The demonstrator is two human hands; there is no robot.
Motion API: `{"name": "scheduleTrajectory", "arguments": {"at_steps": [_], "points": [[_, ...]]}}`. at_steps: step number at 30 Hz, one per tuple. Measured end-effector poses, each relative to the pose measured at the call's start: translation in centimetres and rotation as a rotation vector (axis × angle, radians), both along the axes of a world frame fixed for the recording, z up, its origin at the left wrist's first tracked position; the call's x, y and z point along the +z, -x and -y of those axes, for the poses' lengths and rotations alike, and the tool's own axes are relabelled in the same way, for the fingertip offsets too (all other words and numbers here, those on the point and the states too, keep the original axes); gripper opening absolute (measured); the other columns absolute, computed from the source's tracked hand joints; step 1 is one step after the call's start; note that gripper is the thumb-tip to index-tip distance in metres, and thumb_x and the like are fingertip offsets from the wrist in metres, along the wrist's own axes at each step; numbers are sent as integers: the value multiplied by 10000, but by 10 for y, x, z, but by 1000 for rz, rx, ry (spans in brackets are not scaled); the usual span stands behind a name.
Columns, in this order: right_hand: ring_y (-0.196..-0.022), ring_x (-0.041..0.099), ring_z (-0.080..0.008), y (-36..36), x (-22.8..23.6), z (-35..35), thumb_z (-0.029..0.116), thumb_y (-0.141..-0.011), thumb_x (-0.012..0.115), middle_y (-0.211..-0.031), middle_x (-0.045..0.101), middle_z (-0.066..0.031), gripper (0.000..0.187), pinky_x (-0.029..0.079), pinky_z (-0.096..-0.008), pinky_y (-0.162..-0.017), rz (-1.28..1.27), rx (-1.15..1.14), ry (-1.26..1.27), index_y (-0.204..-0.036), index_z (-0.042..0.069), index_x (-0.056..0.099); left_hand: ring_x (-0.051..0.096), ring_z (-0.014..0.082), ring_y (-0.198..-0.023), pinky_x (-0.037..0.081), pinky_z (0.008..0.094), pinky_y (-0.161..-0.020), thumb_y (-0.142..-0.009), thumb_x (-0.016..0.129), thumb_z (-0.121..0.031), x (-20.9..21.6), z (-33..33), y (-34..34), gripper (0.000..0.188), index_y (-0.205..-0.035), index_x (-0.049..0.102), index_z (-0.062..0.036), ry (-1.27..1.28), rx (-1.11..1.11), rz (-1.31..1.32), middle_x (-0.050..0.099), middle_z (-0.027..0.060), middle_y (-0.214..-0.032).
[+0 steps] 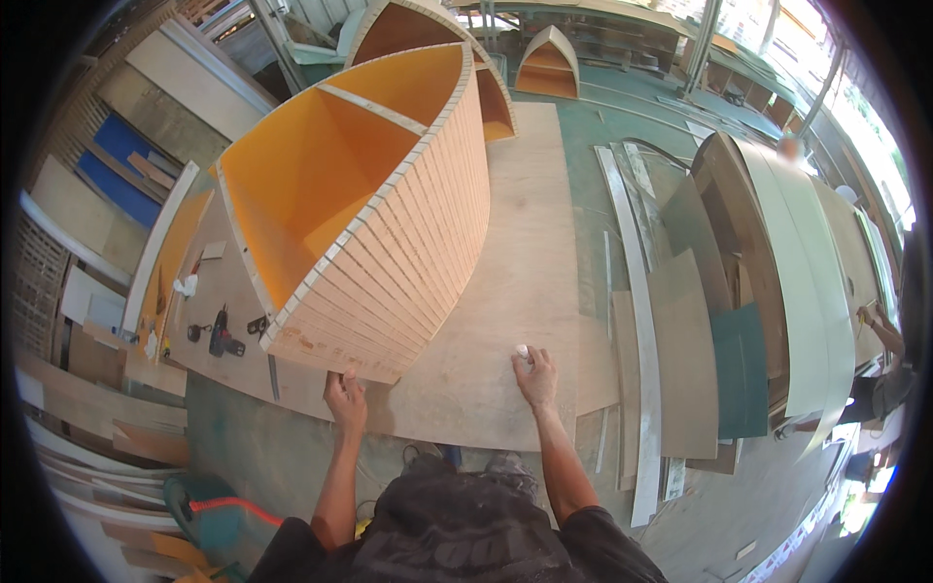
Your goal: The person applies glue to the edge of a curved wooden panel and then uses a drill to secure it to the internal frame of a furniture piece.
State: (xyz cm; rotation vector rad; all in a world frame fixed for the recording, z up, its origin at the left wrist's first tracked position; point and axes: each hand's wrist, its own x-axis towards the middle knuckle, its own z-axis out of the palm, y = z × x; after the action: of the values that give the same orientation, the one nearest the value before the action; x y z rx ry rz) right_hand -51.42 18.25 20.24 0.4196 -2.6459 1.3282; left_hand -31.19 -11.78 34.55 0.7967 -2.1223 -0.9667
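Observation:
A boat-shaped wooden shell [403, 233], ribbed outside and orange inside, rests on a large plywood sheet [530, 223]. At the lower edge of its near end is my left hand [345, 400], fingers curled together and fingertips against or just beside the wood. Whatever those fingers hold, if anything, is hidden. Over the plywood to the right, my right hand [536, 379] pinches a small white thing [523, 351], too small to name, apart from the shell. A cordless drill [225, 335] lies left of the shell.
More boat-shaped shells stand behind, one small [549, 66]. Long strips [637, 321] and leaning panels [685, 350] line the right, by a large curved pale-green piece [792, 262]. Another person's hand [880, 325] is at far right. Boards [102, 394] and a green container [209, 530] lie left.

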Motion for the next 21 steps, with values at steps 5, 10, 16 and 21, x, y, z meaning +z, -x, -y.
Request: {"name": "scheduleTrajectory", "arguments": {"at_steps": [5, 10, 16, 21], "points": [[-746, 590, -256, 1, -4, -1, 237, -850, 799, -822, 595, -92, 278, 481, -398, -657, 9, 1, 9, -1025, 40, 714, 591, 171, -627, 502, 318, -578, -1073, 522, -455, 0, -3, 2, 551, -1205, 605, 73, -58, 9, -17, 651, 129, -907], [-703, 553, -228, 1, -3, 4, 233, -857, 790, -808, 566, -81, 265, 466, -390, -635, 4, 8, 12, -1016, 36, 711, 599, 168, -640, 507, 319, -596, -1067, 529, -469, 3, 4, -2, 546, -1184, 611, 58, -42, -38, -28, 636, 118, -884], [-693, 544, -230, 0, -3, 5, 234, -862, 782, -811, 561, -76, 270, 462, -387, -632, 14, 15, -5, -1018, 27, 707, 599, 167, -637, 506, 318, -590, -1063, 531, -481, -3, 9, -3, 560, -1192, 598, 59, -85, -60, -45, 624, 121, -893], [-687, 539, -227, -3, 4, 4, 236, -868, 777, -806, 558, -81, 277, 459, -382, -630, 30, 22, -24, -1017, 15, 706, 595, 168, -636, 502, 316, -587, -1064, 546, -447, -2, 5, -2, 526, -1191, 597, 60, -69, -43, -69, 622, 118, -893]]}}
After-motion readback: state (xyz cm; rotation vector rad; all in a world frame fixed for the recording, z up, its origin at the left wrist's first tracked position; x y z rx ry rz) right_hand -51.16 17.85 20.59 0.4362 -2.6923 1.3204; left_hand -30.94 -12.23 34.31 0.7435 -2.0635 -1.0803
